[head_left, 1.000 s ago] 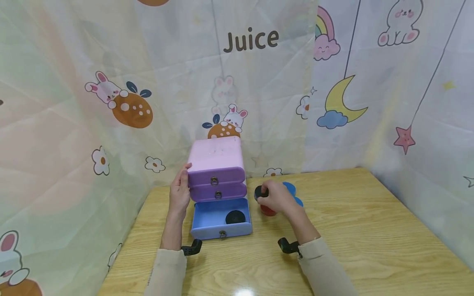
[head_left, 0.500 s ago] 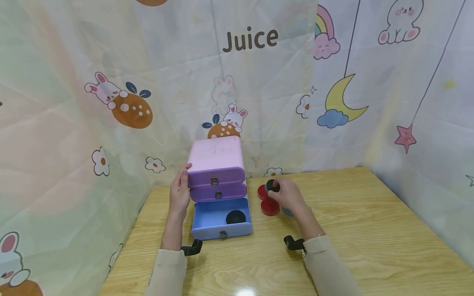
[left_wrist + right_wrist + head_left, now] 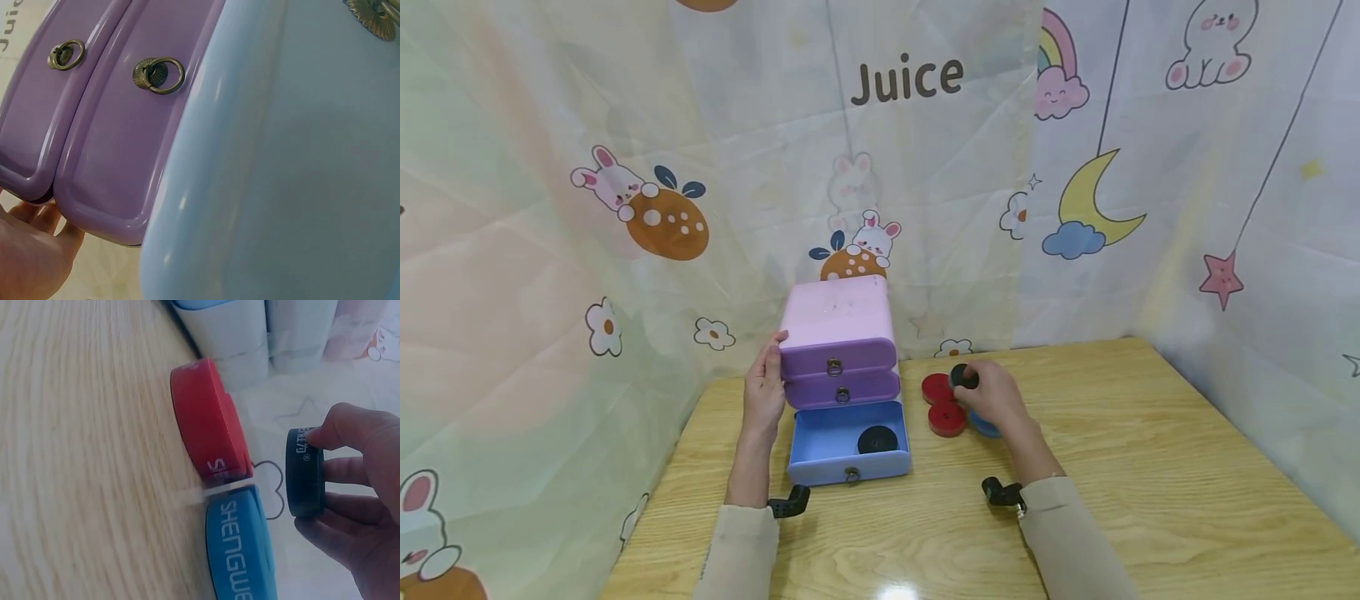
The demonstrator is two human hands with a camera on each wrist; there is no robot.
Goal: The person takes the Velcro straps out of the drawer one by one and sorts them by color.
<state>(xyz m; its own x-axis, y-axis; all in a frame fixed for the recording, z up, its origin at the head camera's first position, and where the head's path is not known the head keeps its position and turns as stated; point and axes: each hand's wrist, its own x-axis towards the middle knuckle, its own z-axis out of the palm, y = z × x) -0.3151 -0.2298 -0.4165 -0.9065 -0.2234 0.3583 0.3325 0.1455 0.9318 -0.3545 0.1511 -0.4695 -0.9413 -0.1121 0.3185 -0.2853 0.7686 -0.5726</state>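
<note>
My right hand pinches a black roll of electrical tape above several other rolls on the table. In the right wrist view, fingers and thumb hold that black roll by its rim, apart from a red roll and a blue roll. My left hand rests against the left side of a small pink and purple drawer cabinet. Its blue bottom drawer is pulled out, with a black roll of tape lying inside. The left fingertips are partly hidden behind the cabinet.
Two red rolls of tape lie right of the cabinet; the blue tape is partly hidden under the right hand. Two purple drawers with ring pulls are closed. A printed curtain hangs behind the wooden table.
My right hand has moved right with the black tape, from over the red rolls to over the blue ones. The left hand and the drawer stay put.
</note>
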